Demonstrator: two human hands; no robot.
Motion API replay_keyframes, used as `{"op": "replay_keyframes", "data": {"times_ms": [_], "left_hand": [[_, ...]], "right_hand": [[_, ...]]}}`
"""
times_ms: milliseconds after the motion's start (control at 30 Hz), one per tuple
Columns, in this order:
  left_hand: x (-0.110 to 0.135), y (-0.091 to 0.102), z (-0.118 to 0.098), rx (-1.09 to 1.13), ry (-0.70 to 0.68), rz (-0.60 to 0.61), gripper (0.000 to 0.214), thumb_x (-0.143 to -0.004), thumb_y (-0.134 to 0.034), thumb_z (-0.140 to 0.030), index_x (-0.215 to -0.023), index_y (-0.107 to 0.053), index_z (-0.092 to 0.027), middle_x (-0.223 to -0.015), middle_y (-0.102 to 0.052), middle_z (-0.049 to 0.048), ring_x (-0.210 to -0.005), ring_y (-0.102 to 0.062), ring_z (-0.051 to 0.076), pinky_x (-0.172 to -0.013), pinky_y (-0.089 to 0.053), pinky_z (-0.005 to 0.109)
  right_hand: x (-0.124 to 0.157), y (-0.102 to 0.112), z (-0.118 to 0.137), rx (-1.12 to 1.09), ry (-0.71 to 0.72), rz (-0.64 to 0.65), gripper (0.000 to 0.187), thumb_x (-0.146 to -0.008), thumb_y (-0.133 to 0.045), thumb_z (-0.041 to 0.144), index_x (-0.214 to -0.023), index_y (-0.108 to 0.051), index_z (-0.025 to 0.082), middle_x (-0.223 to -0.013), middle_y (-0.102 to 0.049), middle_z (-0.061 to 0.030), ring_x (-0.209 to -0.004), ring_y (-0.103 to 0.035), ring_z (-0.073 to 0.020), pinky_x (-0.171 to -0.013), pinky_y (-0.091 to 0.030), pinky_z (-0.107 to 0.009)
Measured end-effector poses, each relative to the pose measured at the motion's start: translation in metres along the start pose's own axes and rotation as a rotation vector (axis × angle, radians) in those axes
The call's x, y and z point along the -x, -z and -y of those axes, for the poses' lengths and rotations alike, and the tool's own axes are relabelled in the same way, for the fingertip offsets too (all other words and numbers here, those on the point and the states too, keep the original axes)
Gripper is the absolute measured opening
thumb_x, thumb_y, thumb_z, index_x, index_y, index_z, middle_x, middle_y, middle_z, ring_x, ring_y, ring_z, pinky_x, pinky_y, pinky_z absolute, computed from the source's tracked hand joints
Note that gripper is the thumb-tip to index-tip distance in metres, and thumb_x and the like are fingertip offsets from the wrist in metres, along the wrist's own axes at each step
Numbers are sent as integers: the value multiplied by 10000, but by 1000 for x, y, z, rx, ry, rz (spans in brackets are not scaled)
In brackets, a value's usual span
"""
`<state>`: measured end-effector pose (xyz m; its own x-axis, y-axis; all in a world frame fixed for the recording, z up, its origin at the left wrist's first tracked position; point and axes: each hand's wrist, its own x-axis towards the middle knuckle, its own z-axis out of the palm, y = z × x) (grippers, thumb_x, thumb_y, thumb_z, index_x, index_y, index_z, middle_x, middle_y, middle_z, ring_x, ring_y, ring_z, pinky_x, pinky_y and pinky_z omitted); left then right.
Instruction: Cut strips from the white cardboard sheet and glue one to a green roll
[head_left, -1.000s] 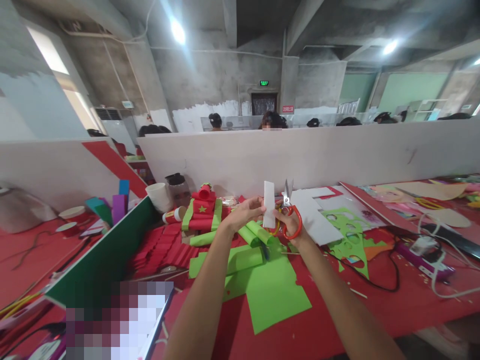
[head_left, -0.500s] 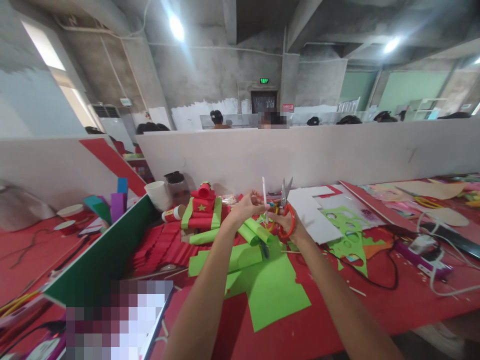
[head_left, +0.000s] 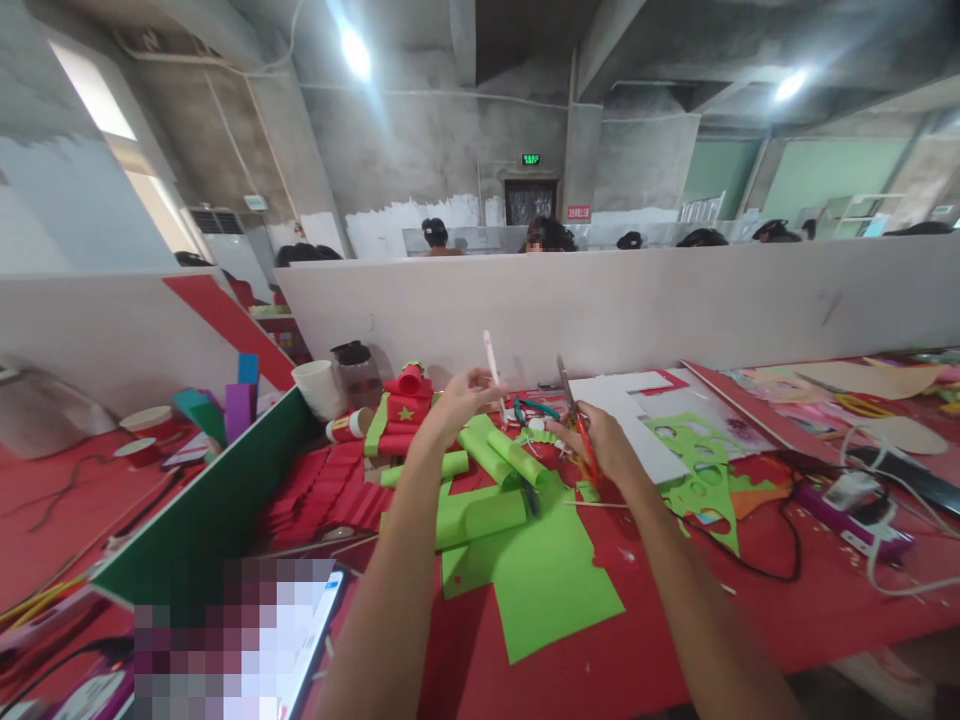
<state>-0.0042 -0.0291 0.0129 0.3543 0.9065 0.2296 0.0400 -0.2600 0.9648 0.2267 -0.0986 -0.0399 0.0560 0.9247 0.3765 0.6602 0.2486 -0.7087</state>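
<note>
My left hand (head_left: 466, 398) is raised above the green paper rolls. Its fingers are pinched on a slim white pen (head_left: 490, 355), which points upward and leans left. To the right, my right hand (head_left: 606, 440) grips a pair of scissors (head_left: 566, 378) with orange-red handles, blades upward and seen nearly edge-on. Below the hands lie rolled green paper (head_left: 487, 452) and a flat green sheet (head_left: 555, 590). A pair of teal-handled pliers or similar tool (head_left: 536, 408) lies between the hands, partly hard to make out.
Left of my hands stand a red and green paper model with a star (head_left: 406, 413), folded red paper (head_left: 330, 495), a white cup (head_left: 318, 388) and a green board (head_left: 202, 500). Right are white sheets (head_left: 626, 425), green cut-out paper (head_left: 694, 460) and a purple power strip (head_left: 855, 520). A white partition (head_left: 600, 310) stands behind.
My hands have moved apart: the left went leftward with the pen, now tilted. The right shifted slightly right, and the scissors turned from showing spread blades to nearly edge-on.
</note>
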Motion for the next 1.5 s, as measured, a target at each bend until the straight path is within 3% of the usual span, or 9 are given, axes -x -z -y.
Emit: {"op": "replay_keyframes", "data": {"times_ms": [233, 367, 533, 667, 800, 933, 1133, 1300, 1500], "left_hand": [[22, 40, -18, -186, 3, -92, 439, -719, -734, -386, -1055, -579, -149, -1062, -627, 81, -942, -647, 204, -853, -536, 348], [36, 48, -31, -410, 17, 2, 392, -697, -705, -349, -1032, -610, -169, -1099, -651, 78, -1027, -626, 240, -887, -499, 338], [40, 58, -29, -608, 74, 53, 237, -706, -622, -318, -905, -635, -188, -954, -690, 52, -908, -640, 241, -770, -493, 310], [34, 65, -14, -654, 110, 106, 173, -646, -661, -308, -785, -657, -205, -794, -693, 34, -758, -633, 224, -624, -459, 264], [29, 63, -8, -562, 87, 168, 148, -593, -727, -289, -704, -678, -205, -722, -692, 26, -699, -635, 218, -587, -455, 254], [26, 46, -11, -376, 55, 296, 204, -608, -778, -309, -762, -714, -191, -746, -712, 43, -746, -658, 228, -640, -500, 281], [14, 7, -5, -198, -81, 395, 236, -726, -742, -348, -880, -738, -170, -914, -724, 64, -849, -664, 196, -795, -519, 313], [8, -11, 1, -244, -184, 392, 259, -760, -711, -387, -879, -728, -157, -900, -706, 55, -816, -634, 182, -768, -507, 303], [26, -6, 5, -611, -88, 287, 354, -778, -664, -454, -992, -675, -172, -972, -700, 89, -869, -645, 233, -760, -492, 319]], "right_hand": [[7, 18, -9, 697, -262, 462, 269, -785, -642, 356, -997, -686, 198, -1000, -732, -154, -869, -690, -293, -638, -408, -290], [9, 14, -12, 721, -311, 607, 295, -702, -642, 194, -989, -712, 191, -995, -737, -145, -864, -697, -286, -617, -423, -291], [12, 14, -11, 695, -352, 745, 231, -602, -737, 232, -819, -728, 155, -760, -727, -96, -682, -683, -247, -559, -429, -283], [12, 16, -25, 571, -366, 675, 209, -551, -801, 270, -721, -704, 198, -625, -680, -34, -582, -647, -223, -532, -420, -290], [11, 20, -31, 510, -363, 554, 137, -700, -731, 347, -702, -681, 220, -543, -654, -29, -513, -622, -206, -517, -389, -285], [8, 14, -14, 399, -63, 292, 256, -817, -634, 475, -857, -694, 230, -746, -722, -66, -676, -661, -228, -606, -413, -298], [7, -29, 13, -305, 177, 310, 520, -789, -718, 397, -1265, -557, 263, -1069, -723, -74, -1003, -681, -256, -829, -530, -376], [4, -56, 13, -696, 104, 250, 450, -803, -682, 359, -1201, -522, 221, -1000, -714, -62, -867, -690, -219, -719, -566, -340], [-5, -53, 1, -586, 99, 63, 256, -818, -597, 340, -1041, -564, 220, -950, -687, -43, -797, -630, -191, -678, -526, -296]]}}
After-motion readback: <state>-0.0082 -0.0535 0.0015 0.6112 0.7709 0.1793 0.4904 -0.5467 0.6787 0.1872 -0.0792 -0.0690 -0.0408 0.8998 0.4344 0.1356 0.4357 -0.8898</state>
